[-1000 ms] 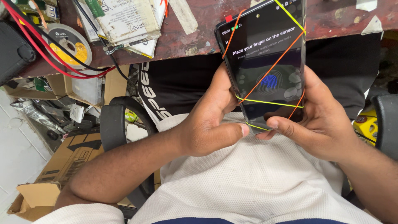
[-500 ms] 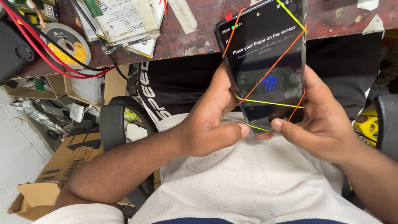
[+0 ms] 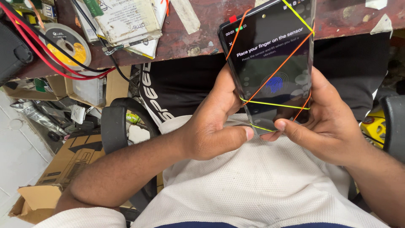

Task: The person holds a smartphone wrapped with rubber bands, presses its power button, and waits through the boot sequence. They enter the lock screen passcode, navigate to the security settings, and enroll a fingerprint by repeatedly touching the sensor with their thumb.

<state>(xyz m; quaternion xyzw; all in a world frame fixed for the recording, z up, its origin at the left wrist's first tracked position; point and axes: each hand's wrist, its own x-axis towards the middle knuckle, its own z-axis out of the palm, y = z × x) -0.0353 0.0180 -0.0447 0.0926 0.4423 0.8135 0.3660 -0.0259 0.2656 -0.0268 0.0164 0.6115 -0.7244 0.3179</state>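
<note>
I find both hands closed around a dark smartphone (image 3: 270, 63), held upright above my lap, its top end over the edge of the worn red-brown workbench (image 3: 202, 38). My left hand (image 3: 211, 126) wraps the phone's left edge, thumb lying across just below the bottom end; my right hand (image 3: 329, 122) clasps the right edge and lower corner, thumb tip meeting the bottom edge beside the left thumb. Orange and yellow-green rubber bands (image 3: 274, 71) cross the lit screen, which shows a blue fingerprint symbol. I judge the phone light and rigid, but its glass face is smooth, slippery and fragile; the bands offer some grip yet could shift under a fingertip. The side edges near the lower half look the safest hold, keeping fingers off the screen. On the bench lie a solder spool (image 3: 67, 44), red and black wires (image 3: 38, 50) and worn booklets (image 3: 126, 21); cardboard boxes (image 3: 55, 173) sit on the floor.
</note>
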